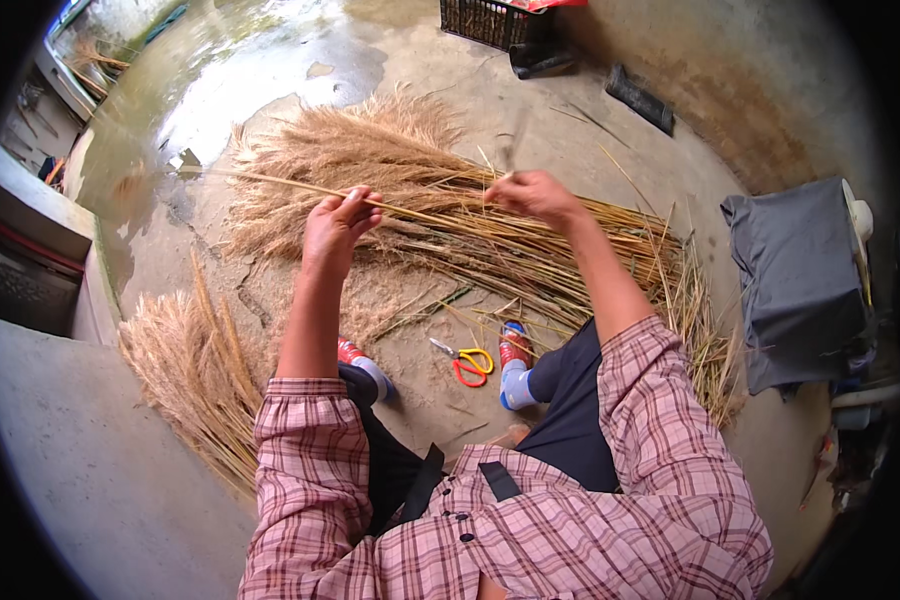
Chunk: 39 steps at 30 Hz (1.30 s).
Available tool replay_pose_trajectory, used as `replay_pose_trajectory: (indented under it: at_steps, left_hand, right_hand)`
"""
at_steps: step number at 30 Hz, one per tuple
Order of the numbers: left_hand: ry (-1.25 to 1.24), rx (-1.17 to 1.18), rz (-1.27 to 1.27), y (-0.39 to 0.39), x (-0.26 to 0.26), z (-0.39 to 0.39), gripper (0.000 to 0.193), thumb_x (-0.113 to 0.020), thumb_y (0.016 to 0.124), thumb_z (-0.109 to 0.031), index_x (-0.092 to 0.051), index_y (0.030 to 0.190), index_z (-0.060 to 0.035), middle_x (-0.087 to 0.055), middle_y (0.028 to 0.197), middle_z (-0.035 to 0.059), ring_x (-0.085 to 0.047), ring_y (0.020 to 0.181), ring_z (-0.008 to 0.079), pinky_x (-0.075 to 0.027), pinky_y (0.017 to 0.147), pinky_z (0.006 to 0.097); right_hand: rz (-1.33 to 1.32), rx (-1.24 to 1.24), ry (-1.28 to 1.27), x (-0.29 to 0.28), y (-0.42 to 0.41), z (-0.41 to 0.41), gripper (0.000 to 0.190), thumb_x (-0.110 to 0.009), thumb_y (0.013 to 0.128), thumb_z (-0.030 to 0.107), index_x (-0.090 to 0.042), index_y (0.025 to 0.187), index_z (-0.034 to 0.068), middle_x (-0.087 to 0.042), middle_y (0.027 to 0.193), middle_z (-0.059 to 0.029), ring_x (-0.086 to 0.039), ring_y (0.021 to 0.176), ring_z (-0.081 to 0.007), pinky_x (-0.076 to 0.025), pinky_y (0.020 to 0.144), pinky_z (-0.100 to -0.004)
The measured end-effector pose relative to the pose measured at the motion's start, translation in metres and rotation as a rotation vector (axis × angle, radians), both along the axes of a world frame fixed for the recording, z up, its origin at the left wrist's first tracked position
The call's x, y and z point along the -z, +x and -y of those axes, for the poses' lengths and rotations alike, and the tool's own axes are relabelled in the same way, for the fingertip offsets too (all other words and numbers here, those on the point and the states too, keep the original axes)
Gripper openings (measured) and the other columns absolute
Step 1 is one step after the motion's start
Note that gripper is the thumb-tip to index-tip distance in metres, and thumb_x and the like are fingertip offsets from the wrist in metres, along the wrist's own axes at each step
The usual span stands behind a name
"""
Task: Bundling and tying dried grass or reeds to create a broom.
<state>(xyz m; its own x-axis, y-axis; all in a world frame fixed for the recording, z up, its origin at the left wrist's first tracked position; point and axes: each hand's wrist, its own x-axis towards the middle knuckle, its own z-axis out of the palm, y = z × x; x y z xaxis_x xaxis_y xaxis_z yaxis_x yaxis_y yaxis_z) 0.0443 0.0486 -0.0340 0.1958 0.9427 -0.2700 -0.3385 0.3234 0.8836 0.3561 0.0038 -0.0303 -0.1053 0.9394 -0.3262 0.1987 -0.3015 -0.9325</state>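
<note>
My left hand point(337, 225) pinches a long pale reed stalk point(285, 182) between thumb and fingers. Leftward, the stalk's end blurs over the wet floor; its other end is lost against the pile beyond. My right hand point(529, 196) is raised over the pile, fingers closed on what looks like a thin strip of plant point(516, 139), blurred by motion. Under both hands lies a large heap of plumed reed grass point(345, 154), fluffy heads to the left and bare stalks point(615, 232) to the right. Scissors point(471, 366) with one red and one yellow handle lie between my feet.
A smaller bundle of plumes point(187, 367) lies at my left. Stalk litter point(709, 360) spreads by my right side. A grey cloth-draped object point(799, 277) stands at the right. Farther off are a black crate point(480, 22), a dark boot point(640, 97) and wet concrete point(270, 64).
</note>
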Motion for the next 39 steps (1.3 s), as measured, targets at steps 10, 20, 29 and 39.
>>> replay_pose_trajectory:
  at_steps: [10, 20, 29, 39]
  left_hand:
    - [0.172, 0.276, 0.04, 0.021, -0.002, 0.007, 0.025, -0.051, 0.095, -0.016, -0.056, 0.111, 0.0027, -0.065, 0.1, 0.0118, -0.063, 0.09, 0.0168, -0.052, 0.079, 0.0285]
    - [-0.007, 0.176, 0.113, 0.028, 0.008, 0.009, 0.022, -0.044, 0.097, -0.015, -0.054, 0.108, 0.0014, -0.063, 0.101, 0.0132, -0.062, 0.098, 0.0247, -0.051, 0.087, 0.0379]
    - [-0.11, -0.107, 0.289, 0.019, 0.028, -0.005, 0.022, -0.038, 0.099, -0.019, -0.05, 0.091, -0.0016, -0.06, 0.081, 0.0113, -0.063, 0.079, 0.0266, -0.055, 0.08, 0.044]
    - [-0.072, -0.502, 0.218, -0.065, 0.038, -0.033, 0.025, -0.036, 0.099, -0.019, -0.048, 0.09, 0.002, -0.057, 0.077, 0.0125, -0.063, 0.074, 0.03, -0.058, 0.073, 0.0455]
  right_hand:
    - [-0.499, -0.203, -0.203, 0.028, -0.063, 0.003, 0.02, -0.062, 0.088, 0.019, -0.066, 0.085, 0.0, -0.062, 0.067, -0.0009, -0.05, 0.051, -0.0048, -0.036, 0.044, -0.0183]
    - [-0.454, 0.234, -0.131, 0.055, -0.075, 0.002, 0.013, -0.06, 0.087, 0.011, -0.063, 0.079, 0.002, -0.061, 0.066, -0.0048, -0.053, 0.053, -0.0096, -0.039, 0.045, -0.0209]
    - [-0.777, 0.694, -0.007, 0.062, -0.016, -0.018, 0.019, -0.048, 0.095, 0.02, -0.052, 0.08, 0.009, -0.047, 0.062, 0.0017, -0.037, 0.049, -0.0079, -0.03, 0.043, -0.0231]
    - [-0.454, 1.457, 0.515, 0.084, 0.196, 0.028, 0.021, -0.049, 0.094, 0.025, -0.049, 0.081, 0.009, -0.044, 0.061, -0.0017, -0.043, 0.054, -0.0134, -0.035, 0.046, -0.0277]
